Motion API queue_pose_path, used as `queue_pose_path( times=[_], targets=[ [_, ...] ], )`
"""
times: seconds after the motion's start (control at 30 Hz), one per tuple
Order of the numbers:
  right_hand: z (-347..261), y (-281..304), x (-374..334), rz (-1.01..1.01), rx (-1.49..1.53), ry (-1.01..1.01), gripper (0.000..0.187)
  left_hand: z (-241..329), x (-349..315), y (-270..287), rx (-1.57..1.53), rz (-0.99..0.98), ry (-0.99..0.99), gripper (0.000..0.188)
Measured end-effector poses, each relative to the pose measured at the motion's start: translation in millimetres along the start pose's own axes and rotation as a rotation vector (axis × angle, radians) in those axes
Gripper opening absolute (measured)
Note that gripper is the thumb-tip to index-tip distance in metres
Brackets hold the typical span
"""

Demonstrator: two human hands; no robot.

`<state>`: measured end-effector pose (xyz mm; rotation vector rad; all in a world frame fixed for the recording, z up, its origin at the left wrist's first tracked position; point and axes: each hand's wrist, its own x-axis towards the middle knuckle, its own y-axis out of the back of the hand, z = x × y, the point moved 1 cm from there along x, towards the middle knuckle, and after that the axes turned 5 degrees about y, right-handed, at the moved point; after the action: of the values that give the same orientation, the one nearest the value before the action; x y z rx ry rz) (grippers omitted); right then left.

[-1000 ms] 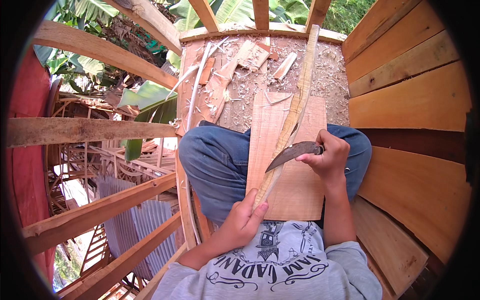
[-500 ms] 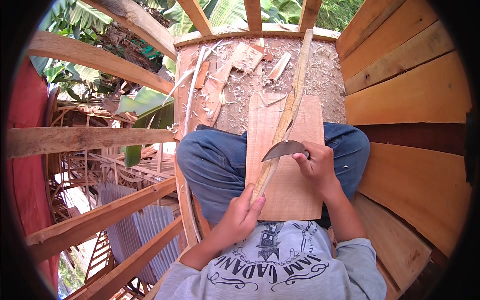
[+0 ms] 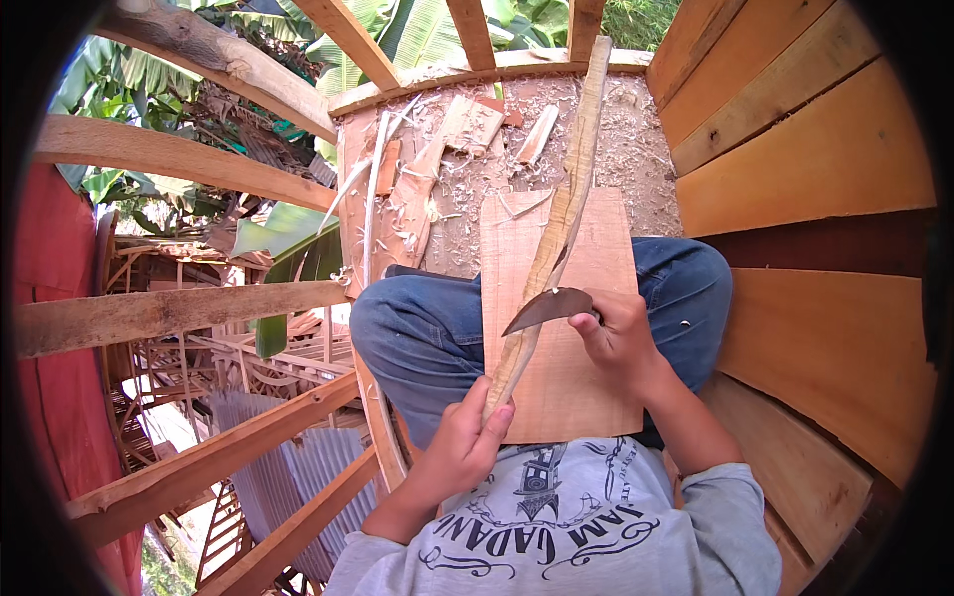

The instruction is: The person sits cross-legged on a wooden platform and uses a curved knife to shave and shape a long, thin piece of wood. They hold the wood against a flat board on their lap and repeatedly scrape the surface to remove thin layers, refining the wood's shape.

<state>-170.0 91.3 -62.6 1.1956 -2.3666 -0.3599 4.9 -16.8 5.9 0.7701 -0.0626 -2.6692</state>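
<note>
Compared with the frame 0.5 s earlier, the curved knife [image 3: 550,308] has been drawn slightly lower along the wooden strip [image 3: 556,238], and the right hand [image 3: 618,333] has been brought closer to the body. The left hand [image 3: 465,442] is seen in nearly the same place at the near end of the strip.

The grip of the right hand is closed around the knife handle, which is hidden by the fingers; the dark blade projects to the left and its edge is laid against the strip. The grip of the left hand is closed around the near end of the strip, with the thumb on top.

The strip is held lengthwise away from the body, over the flat board [image 3: 561,377], and its far end reaches the timber frame beyond. The board is rested across both knees, which are covered by blue jeans [image 3: 417,338].

Counted: 1 knife, 1 strip, 1 board, 2 hands. Wood shavings [image 3: 477,189] and several offcuts, too many to count reliably, are scattered on the floor [image 3: 636,159] ahead of the knees. Stacked planks [image 3: 795,149] are seen to the right.
</note>
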Motion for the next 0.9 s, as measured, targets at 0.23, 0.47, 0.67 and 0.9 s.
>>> queue_pose_path(
  times=[0.23, 0.47, 0.67, 0.9],
  targets=[
    [0, 0, -4, -0.167, -0.113, 0.276, 0.040, -3, 2, -1, -0.004, -0.016, -0.002, 0.011],
    [5, 6, -3, 0.054, 0.061, 0.086, 0.040, 2, 2, -2, -0.024, -0.040, -0.026, 0.016],
    [4, 9, -2, 0.149, 0.091, 0.066, 0.038, 8, 1, -3, 0.038, -0.055, -0.033, 0.016],
    [2, 11, -1, 0.162, 0.078, -0.063, 0.039, 9, 1, -1, -0.007, -0.019, -0.032, 0.017]
  ],
)
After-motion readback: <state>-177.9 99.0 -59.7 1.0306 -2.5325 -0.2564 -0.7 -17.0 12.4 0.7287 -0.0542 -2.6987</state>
